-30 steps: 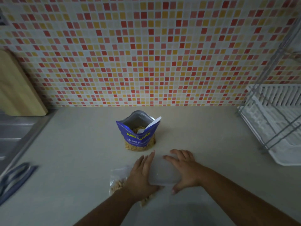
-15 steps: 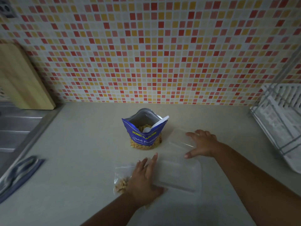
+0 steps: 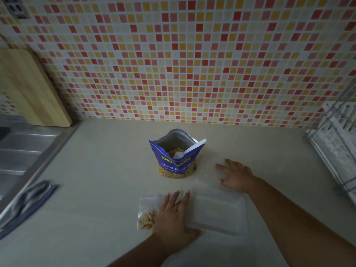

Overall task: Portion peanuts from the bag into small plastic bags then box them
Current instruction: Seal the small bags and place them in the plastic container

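Note:
A blue peanut bag (image 3: 175,164) stands open at the middle of the counter with a white scoop (image 3: 190,149) inside it. Nearer to me lies a small clear plastic bag (image 3: 147,214) holding some peanuts. A clear plastic box (image 3: 221,212) sits open just to its right. My left hand (image 3: 175,214) rests flat over the small bag's right part and the box's left edge, fingers straight. My right hand (image 3: 236,176) lies with spread fingers on the faint clear lid (image 3: 207,170), which is flat on the counter beside the peanut bag.
A steel sink (image 3: 21,151) and a leaning wooden board (image 3: 28,87) are at the left. A blue cloth (image 3: 27,205) lies on the sink's edge. A white dish rack (image 3: 337,145) stands at the right. A tiled wall rises behind.
My right hand took the lid off the box and carried it back and to the right, down onto the counter by the peanut bag. My left hand stayed in place.

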Demonstrator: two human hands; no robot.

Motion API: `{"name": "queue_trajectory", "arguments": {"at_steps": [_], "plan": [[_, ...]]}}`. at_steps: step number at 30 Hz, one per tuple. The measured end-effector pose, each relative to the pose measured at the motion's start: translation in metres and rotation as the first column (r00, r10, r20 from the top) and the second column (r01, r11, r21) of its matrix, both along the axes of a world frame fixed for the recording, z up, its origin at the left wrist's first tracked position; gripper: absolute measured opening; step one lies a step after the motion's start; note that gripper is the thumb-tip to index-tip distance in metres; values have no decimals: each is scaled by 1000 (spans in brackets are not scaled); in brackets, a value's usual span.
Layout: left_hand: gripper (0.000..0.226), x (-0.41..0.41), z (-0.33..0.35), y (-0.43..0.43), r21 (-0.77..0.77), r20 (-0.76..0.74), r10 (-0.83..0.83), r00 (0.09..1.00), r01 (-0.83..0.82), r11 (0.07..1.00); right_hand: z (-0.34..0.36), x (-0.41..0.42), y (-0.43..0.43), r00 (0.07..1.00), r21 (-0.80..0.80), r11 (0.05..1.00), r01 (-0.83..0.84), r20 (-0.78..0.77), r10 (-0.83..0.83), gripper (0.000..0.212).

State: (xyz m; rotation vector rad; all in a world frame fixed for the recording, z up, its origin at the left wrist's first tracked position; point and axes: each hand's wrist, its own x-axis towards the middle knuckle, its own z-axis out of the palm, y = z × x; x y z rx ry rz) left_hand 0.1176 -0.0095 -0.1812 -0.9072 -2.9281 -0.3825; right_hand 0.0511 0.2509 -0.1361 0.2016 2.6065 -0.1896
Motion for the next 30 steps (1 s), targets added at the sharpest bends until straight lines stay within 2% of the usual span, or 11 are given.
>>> {"name": "queue_trajectory", "arguments": {"at_steps": [6,10,13,16,18,19,21,22,25,28,30], "plan": [[107,5,3,0,-22,28,2,1000,-1,1000,-4,5,-4,998,7,999,-49,-36,49,68],[107,10,8,-7,25,-12,-15,1000,15,1000,5,9,-15,940,-8,999,40,-339,-41,44],[88,3,18,-22,186,-43,-48,998,56,981,18,17,-41,824,-259,955,143,-504,-259,17],[62,-20,21,-45,379,-16,118,993,-103,920,26,28,-82,816,-535,842,70,-454,-356,14],[65,-40,25,-63,343,99,280,955,-297,891,29,34,-113,862,-506,860,-71,-464,-202,19],[75,-49,28,-71,231,171,314,934,-348,909,30,35,-128,883,-446,884,-139,-461,-93,22],[91,-58,30,-86,-59,299,314,901,-311,948,28,32,-151,905,-253,930,-265,-398,150,35],[92,-60,31,-92,-129,345,307,887,-279,952,26,29,-160,910,-153,938,-311,-334,247,42],[90,-65,34,-98,-109,374,282,884,-260,960,19,23,-176,920,-9,934,-357,-174,350,49],[60,-65,37,-94,-102,385,231,893,-207,973,14,21,-183,926,-19,939,-343,-172,335,40],[35,-63,39,-94,-3,439,227,870,-251,968,15,21,-185,929,-42,946,-320,-209,305,28]]}}
